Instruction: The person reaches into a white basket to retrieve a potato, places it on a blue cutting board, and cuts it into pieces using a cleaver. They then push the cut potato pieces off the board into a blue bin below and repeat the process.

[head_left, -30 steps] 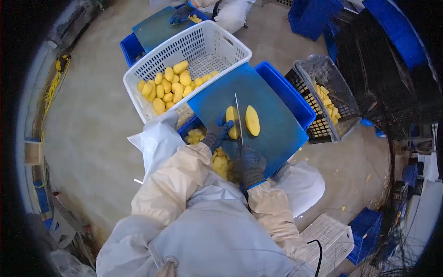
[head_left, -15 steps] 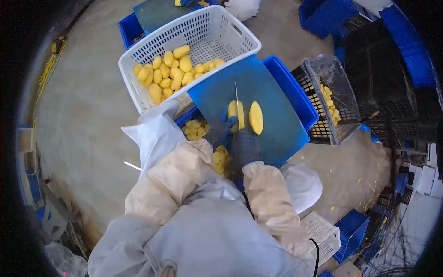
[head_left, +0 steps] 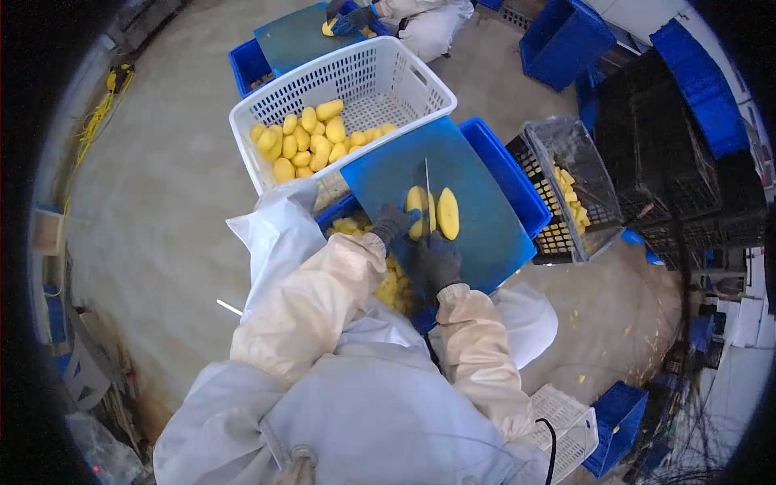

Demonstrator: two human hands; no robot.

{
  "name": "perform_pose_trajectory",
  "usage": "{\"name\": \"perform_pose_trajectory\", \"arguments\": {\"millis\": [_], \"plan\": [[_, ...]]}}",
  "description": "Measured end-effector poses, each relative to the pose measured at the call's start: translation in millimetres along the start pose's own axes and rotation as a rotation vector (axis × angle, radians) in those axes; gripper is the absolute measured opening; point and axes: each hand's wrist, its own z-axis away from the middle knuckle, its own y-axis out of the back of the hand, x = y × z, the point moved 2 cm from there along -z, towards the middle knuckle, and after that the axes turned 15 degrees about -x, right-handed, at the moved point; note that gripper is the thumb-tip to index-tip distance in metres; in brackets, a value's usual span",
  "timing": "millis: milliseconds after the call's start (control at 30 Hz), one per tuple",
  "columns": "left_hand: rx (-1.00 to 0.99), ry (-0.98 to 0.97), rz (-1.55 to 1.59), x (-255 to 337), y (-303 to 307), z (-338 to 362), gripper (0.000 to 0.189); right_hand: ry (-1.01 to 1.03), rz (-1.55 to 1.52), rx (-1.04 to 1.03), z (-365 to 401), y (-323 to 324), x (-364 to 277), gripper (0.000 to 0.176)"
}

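Observation:
On the blue cutting board (head_left: 493, 218), my gloved left hand (head_left: 393, 221) steadies a peeled potato piece (head_left: 415, 202) from its left side. My gloved right hand (head_left: 440, 260) grips a knife, its handle hidden in the fist. The thin knife blade (head_left: 427, 174) points away from me along the potato's right side. A narrow potato slice (head_left: 432, 214) stands just right of the blade. Beside it lies another long potato piece (head_left: 448, 215), cut face up. Cut potato chunks (head_left: 394, 287) fill a blue bin below the board, partly hidden by my arms.
A white basket (head_left: 440, 101) of whole peeled potatoes (head_left: 311, 139) stands beyond the board. Right of it are a blue bin (head_left: 509, 178) and a black crate (head_left: 594, 153) with potato pieces. A co-worker's gloved hand (head_left: 353, 22) works at another board (head_left: 295, 44) at the top.
The knife and the held potato have shifted right, closer to the other piece. A narrow slice now shows right of the blade. The camera view has tilted slightly, showing more of the co-worker.

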Motion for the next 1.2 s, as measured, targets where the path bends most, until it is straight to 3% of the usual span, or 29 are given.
{"name": "perform_pose_trajectory", "arguments": {"millis": [67, 100, 167, 200, 267, 333, 367, 433, 467, 600, 667, 800, 867, 900, 967, 1000, 1067, 1100, 1167, 1200], "plan": [[-0.021, -0.027, 0.027, 13.8, 10.1, 11.8, 0.068, 0.178, 0.08, 0.306, 9.0, -10.8, -0.5, 0.035], [-0.038, 0.024, -0.112, 26.8, 14.5, 18.8, 0.058, 0.182, 0.075, 0.299, 8.3, -13.0, -0.4, 0.035], [-0.068, 0.079, -0.254, 18.4, 11.1, 23.9, 0.048, 0.021, 0.156, 0.002, 14.1, -15.4, -2.8, 0.033], [-0.007, 0.049, -0.324, 14.2, 13.0, 24.2, 0.05, 0.011, 0.154, 0.0, 18.6, -18.8, 0.3, 0.033], [0.036, 0.017, -0.39, 19.8, 16.2, 32.4, 0.053, 0.048, 0.04, 0.189, 34.5, -28.1, 4.8, 0.029], [-0.196, 0.281, 0.757, 31.1, 29.4, 52.7, 0.037, 0.049, -0.008, 0.206, 28.6, -33.1, 2.6, 0.027], [-0.197, 0.289, 0.745, 29.4, 24.3, 59.6, 0.037, 0.056, -0.05, 0.224, 26.3, -34.5, -1.9, 0.025], [-0.004, -0.154, 0.155, 38.9, 13.1, 67.0, 0.052, 0.058, -0.066, 0.195, 22.1, -28.4, -11.5, 0.024], [0.088, -0.188, 0.079, 37.4, 9.3, 69.4, 0.053, 0.058, -0.071, 0.163, 21.0, -26.2, -15.9, 0.024], [-0.076, -0.108, 0.326, 32.9, 5.5, 64.0, 0.051, 0.23, -0.175, 0.285, 19.3, -41.4, -4.2, 0.028], [0.037, -0.172, 0.191, 22.6, -2.3, 53.6, 0.051, 0.116, -0.228, 0.18, 31.8, -28.7, -11.6, 0.033], [0.021, -0.07, 0.115, 19.9, -4.5, 54.2, 0.051, 0.02, -0.164, 0.087, 62.4, 3.7, -22.9, 0.039], [0.012, -0.047, 0.383, 14.2, -0.5, 57.6, 0.05, 0.154, -0.259, 0.283, 77.6, 11.4, -20.4, 0.041], [0.012, -0.051, 0.381, 10.6, 3.4, 60.4, 0.05, 0.154, -0.259, 0.286, 79.5, 11.9, -17.5, 0.041], [0.1, -0.011, -0.04, 14.4, 18.9, 72.5, 0.049, -0.053, -0.298, 0.148, 79.8, 5.5, -7.1, 0.041], [0.099, -0.007, -0.043, 16.4, 23.6, 77.5, 0.049, -0.052, -0.3, 0.144, 80.2, -0.9, -1.5, 0.041], [0.016, 0.158, 0.27, 13.5, 27.3, 81.8, 0.046, 0.02, -0.177, 0.249, 78.5, -15.2, 8.5, 0.025], [0.017, 0.159, 0.269, 13.9, 26.8, 81.7, 0.046, 0.022, -0.178, 0.248, 76.8, -23.6, 11.5, 0.025], [0.124, -0.002, 0.27, 12.6, 24.1, 79.2, 0.043, 0.085, -0.145, 0.454, 78.6, -28.3, 9.7, 0.035], [0.125, -0.001, 0.27, 9.7, 23.7, 78.7, 0.043, 0.086, -0.145, 0.453, 77.5, -30.9, 10.3, 0.035]]}}
